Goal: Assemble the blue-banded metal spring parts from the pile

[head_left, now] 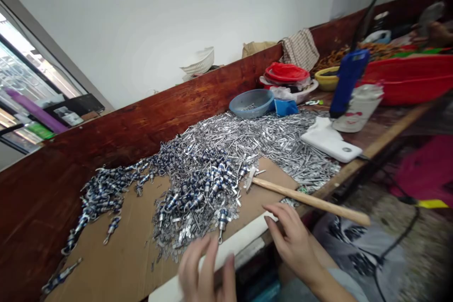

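Note:
My left hand [207, 269] is at the table's front edge, fingers apart and slightly blurred, over a white padded strip [244, 241]. Just beyond its fingertips lies a blue-and-silver metal fitting with a ring end [222, 221]; I cannot tell whether they touch. My right hand [292, 238] hovers at the strip's right end, thumb and fingers apart with nothing between them. Past it lies a hammer [307, 197] with a wooden handle, its head on the cardboard [130, 245]. A heap of similar blue-and-silver fittings [208, 184] spreads beyond both hands.
Loose thin metal pieces [283, 144] cover the table's middle, beside a blue-grey bowl [252, 104]. To the right are a white handled device [331, 144], a blue holder [348, 80] and a large red basin [410, 80]. Another person's hand [437, 34] shows at far right. A wooden board [148, 113] borders the back.

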`<state>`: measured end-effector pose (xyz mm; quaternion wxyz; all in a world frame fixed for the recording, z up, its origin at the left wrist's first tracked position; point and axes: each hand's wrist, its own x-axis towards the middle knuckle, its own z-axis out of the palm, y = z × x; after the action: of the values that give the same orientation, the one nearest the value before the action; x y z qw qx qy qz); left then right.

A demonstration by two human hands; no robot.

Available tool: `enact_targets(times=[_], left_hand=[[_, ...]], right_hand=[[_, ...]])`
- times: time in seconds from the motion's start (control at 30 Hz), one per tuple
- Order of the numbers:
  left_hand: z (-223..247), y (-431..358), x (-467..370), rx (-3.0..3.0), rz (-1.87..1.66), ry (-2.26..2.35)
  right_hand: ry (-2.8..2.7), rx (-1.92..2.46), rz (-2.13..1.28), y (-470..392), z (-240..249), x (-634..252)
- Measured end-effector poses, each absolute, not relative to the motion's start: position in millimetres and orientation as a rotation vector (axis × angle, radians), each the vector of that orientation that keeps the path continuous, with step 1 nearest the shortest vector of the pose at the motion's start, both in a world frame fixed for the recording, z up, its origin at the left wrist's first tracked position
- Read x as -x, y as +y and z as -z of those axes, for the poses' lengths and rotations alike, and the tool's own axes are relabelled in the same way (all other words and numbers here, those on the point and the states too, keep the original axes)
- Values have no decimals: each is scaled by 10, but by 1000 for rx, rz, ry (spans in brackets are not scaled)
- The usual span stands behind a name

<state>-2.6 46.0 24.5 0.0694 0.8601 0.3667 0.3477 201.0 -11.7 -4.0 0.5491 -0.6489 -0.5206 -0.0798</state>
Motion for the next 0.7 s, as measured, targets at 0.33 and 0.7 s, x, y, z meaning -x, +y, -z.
enact_targets(times=[0.33,0.7], left_hand=[[53,679,-360,-2201,-1267,1442],[41,139,-75,-2018,-1430,1185]], right_hand=[[-1442,1497,31,-167,113,-1997],[-1428,1515,-33,-141,108,-2066]])
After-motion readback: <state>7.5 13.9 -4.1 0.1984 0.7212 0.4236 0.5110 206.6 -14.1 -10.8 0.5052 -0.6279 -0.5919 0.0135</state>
